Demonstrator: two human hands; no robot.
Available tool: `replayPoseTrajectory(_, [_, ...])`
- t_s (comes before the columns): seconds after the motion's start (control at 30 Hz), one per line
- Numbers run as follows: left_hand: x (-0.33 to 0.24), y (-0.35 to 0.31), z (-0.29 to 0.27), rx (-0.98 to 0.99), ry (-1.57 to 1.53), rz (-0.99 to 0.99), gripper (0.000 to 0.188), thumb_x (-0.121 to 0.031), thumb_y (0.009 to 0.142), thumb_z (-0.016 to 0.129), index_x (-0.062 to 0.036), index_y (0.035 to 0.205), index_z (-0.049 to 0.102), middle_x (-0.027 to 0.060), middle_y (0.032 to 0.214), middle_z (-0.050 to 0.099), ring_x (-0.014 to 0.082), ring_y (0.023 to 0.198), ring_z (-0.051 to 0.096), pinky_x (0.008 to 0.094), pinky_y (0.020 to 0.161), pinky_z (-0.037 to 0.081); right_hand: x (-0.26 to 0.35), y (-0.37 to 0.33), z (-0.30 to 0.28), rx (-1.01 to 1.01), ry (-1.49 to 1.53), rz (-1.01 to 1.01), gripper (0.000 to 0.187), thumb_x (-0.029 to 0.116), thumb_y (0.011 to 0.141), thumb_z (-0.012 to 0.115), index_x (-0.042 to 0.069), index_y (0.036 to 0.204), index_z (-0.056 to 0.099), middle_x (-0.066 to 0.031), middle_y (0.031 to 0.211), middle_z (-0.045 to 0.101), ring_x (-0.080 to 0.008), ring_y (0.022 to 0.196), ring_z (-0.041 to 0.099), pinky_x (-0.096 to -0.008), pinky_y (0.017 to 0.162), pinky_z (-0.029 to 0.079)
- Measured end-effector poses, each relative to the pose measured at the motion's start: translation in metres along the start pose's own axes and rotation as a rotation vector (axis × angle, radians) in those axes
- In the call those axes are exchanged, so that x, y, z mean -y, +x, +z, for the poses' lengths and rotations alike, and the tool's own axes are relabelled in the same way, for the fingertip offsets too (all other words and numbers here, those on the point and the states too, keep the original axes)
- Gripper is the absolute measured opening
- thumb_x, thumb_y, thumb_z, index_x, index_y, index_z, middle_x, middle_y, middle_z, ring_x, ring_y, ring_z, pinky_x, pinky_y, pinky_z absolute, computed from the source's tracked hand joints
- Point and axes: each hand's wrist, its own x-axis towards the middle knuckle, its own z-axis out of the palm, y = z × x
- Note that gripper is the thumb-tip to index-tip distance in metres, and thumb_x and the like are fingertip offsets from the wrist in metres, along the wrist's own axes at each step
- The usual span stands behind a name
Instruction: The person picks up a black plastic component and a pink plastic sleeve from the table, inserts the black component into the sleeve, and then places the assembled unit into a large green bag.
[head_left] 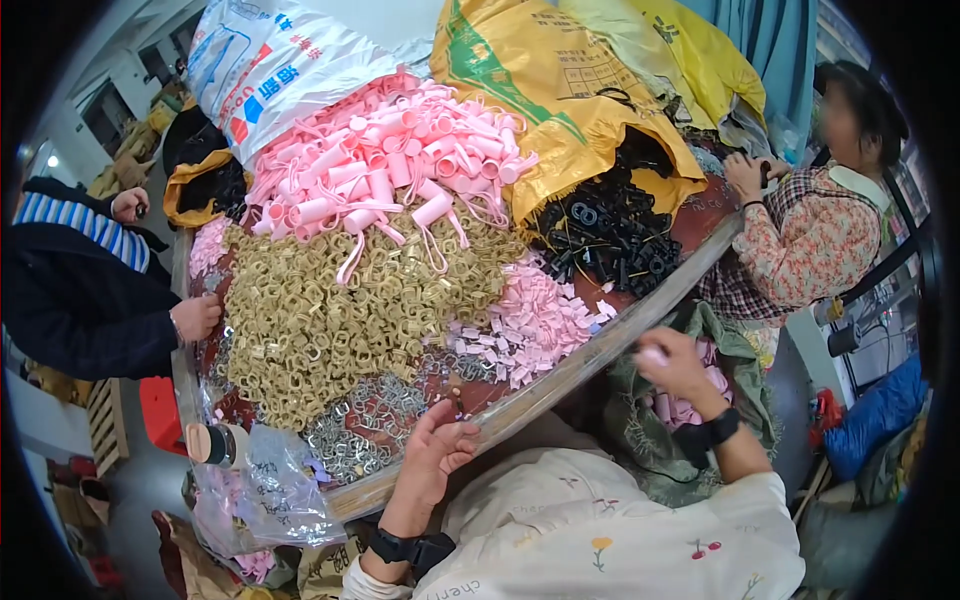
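My left hand (434, 452) is at the wooden table edge, palm up, its fingers loosely bent and apart, with nothing plain to see in them. Just beyond its fingertips lie silver metal buckles (365, 420). Over to the right, my right hand (684, 372) is closed around a small pale pink piece (655, 356), whose exact kind is hidden by the fingers. Below that hand an open green woven sack (640, 400) holds pink parts (718, 385). Small pink plastic pieces (540, 318) lie heaped on the tabletop between my hands.
Gold-coloured rings (330, 320) and pink tubes with straps (385, 160) form big heaps. Black parts (610, 235) spill from a yellow sack (540, 80). One person (90, 290) stands left, another (810, 220) right. A cup (215, 445) stands by a clear bag (270, 500).
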Motion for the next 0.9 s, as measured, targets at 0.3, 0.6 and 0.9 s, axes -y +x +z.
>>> replayPoseTrajectory(0.3, [0.005,0.007,0.008,0.040,0.030,-0.039,0.036,-0.014,0.080,0.054,-0.0012,0.111,0.041,0.0104,0.086,0.058,0.0106,0.066,0.056,0.0200,0.058,0.047,-0.033,0.008,-0.022,-0.159,-0.433,-0.288,0.035,0.018,0.067,0.060,0.007,0.099,0.050,-0.0145,0.094,0.047,-0.0307,0.085,0.047,-0.0360,0.070,0.039])
replayPoseTrajectory(0.6, [0.003,-0.012,-0.010,-0.033,-0.007,0.041,0.031,-0.013,0.082,0.052,-0.0009,0.109,0.045,0.0107,0.089,0.058,0.0111,0.068,0.057,0.0211,0.060,0.049,-0.034,0.110,0.015,-0.069,-0.835,-0.348,0.020,0.015,0.070,0.056,0.006,0.087,0.053,-0.0118,0.076,0.052,-0.0313,0.063,0.052,-0.0383,0.053,0.040])
replayPoseTrajectory(0.9, [0.003,-0.003,0.004,0.042,-0.159,-0.064,0.032,-0.013,0.083,0.050,-0.0021,0.112,0.044,0.0105,0.097,0.057,0.0167,0.075,0.059,0.0247,0.065,0.051,0.092,0.046,0.092,0.366,0.147,-0.640,0.020,0.011,0.069,0.061,0.003,0.086,0.054,-0.0107,0.070,0.053,-0.0236,0.058,0.052,-0.0301,0.053,0.042])
